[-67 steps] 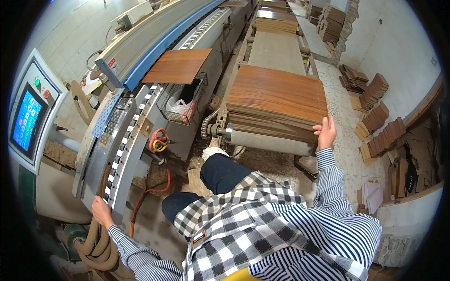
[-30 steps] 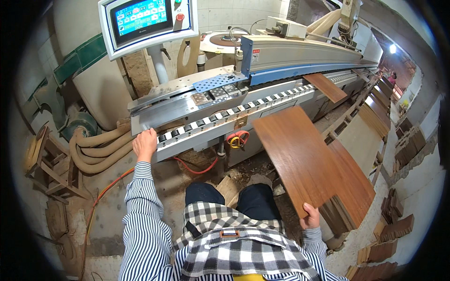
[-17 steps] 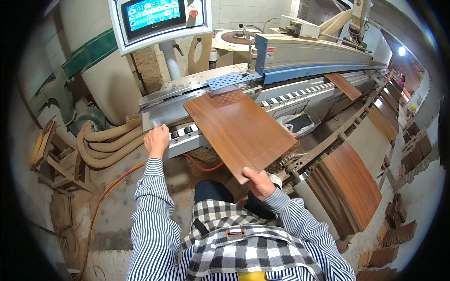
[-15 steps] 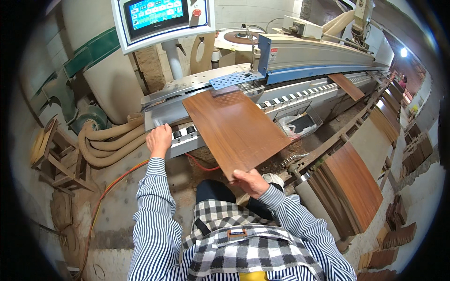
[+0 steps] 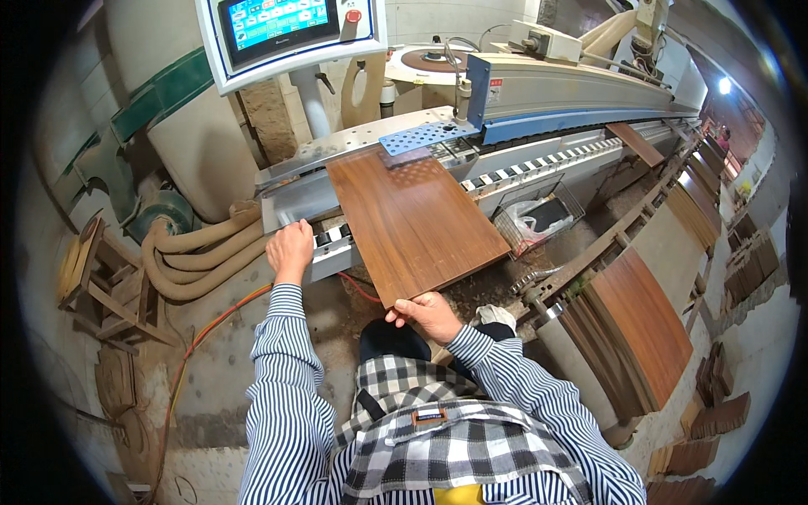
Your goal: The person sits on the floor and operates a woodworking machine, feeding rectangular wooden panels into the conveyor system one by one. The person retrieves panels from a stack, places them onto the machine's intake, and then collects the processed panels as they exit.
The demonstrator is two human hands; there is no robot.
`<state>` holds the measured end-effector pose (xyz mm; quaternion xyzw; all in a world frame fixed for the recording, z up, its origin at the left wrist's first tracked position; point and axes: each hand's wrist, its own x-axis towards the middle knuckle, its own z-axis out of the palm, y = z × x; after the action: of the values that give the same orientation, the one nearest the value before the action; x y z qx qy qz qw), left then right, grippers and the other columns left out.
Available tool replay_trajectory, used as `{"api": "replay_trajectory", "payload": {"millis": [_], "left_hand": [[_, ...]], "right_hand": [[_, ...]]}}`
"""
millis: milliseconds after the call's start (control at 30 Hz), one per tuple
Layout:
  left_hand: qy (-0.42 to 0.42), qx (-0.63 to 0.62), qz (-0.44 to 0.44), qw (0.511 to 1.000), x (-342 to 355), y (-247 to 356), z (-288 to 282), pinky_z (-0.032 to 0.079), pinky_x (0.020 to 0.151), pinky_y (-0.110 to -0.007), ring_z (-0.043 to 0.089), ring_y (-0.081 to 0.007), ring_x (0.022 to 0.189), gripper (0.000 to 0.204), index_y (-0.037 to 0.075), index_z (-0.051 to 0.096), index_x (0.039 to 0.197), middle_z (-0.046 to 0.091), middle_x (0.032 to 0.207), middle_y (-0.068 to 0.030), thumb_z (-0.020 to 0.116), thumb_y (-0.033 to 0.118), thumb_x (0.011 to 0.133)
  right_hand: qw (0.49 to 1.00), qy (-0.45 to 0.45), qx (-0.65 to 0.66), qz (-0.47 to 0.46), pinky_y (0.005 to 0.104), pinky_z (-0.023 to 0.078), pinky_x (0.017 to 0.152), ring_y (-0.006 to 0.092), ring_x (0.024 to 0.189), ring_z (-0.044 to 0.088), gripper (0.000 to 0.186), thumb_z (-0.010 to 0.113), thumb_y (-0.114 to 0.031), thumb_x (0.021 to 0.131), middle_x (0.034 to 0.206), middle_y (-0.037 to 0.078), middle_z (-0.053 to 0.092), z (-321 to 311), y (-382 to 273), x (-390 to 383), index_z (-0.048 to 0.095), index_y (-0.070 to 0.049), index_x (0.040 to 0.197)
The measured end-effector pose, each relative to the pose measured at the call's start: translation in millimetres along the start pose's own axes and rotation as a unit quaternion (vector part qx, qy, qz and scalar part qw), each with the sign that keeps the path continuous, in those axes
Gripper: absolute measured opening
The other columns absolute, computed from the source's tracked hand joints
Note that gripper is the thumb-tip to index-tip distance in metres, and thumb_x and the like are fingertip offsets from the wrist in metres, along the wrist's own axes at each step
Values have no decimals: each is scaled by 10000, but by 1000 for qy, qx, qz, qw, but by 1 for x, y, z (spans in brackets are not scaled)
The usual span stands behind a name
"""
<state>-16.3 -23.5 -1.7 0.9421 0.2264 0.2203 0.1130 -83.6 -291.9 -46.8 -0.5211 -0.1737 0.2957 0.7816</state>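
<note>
The wood-grain panel [image 5: 412, 220] lies flat on the infeed bed [image 5: 307, 198] of the edge-banding machine [image 5: 572, 93], its far corner tucked just under the blue perforated guard plate [image 5: 425, 135] and its near end overhanging the bed toward the person. The right hand [image 5: 429, 313] pinches the panel's near corner, fingers curled over the edge and closed on it. The left hand [image 5: 290, 248] rests flat on the front rail of the bed beside the panel's left edge; it looks loosely closed and holds nothing that I can make out.

Risks, as I judge them: only 1 corner is held, so the overhanging end could tip or swing, and the panel would then meet the machine skewed against the roller track [image 5: 539, 164]. The left hand sits close to the panel's edge and the bed's metal lip, so a sudden slide of the board could pinch it. The orange cable [image 5: 223, 316] and the ribbed dust hoses [image 5: 194, 261] lie on the floor by the person's left side and could catch a foot.

Room to move is tight on the right: a stack of matching panels [image 5: 644, 324] leans near the right knee, and a wire basket with a plastic bag [image 5: 539, 220] hangs under the track. The control screen [image 5: 282, 21] overhangs the far left. The open way for the panel is along the track to the right.
</note>
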Motion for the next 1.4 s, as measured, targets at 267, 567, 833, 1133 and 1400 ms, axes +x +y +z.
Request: {"api": "replay_trajectory", "payload": {"millis": [267,567,833,1133,1400], "left_hand": [[4,-1,5,1000,0,-1,0,461,686,-461,602,-377,725,409,49,665,736,619,749,-211,409,346,852],[-1,11,6,1000,0,1,-1,463,694,-456,605,-374,734,412,53,671,757,625,763,-204,402,349,855],[-9,22,-11,1000,0,0,-2,465,712,-456,610,-365,761,428,46,672,787,629,788,-203,391,360,859],[-22,4,18,1000,3,-2,12,454,735,-480,589,-392,838,486,41,658,834,619,886,-206,318,388,865],[-38,71,46,996,5,-4,6,430,732,-500,565,-403,856,512,29,631,937,613,925,-208,300,416,886]], "right_hand": [[995,93,-28,-25,216,473,616,110,641,575,241,542,-185,884,768,100,642,-5,-1,-9,603,48,885],[975,199,-2,-100,220,458,578,118,593,561,219,548,-189,883,709,97,626,-50,-8,-20,578,11,801],[941,309,-1,-138,195,421,528,81,548,520,224,563,-234,871,657,39,604,-93,-35,-32,582,-35,770],[878,442,-45,-176,186,421,532,59,591,525,276,552,-230,877,702,19,602,-117,-57,-121,586,-9,1041],[579,735,-267,-232,203,450,545,73,594,541,548,476,-80,876,666,29,587,-114,-24,-344,239,-50,1370]]}}
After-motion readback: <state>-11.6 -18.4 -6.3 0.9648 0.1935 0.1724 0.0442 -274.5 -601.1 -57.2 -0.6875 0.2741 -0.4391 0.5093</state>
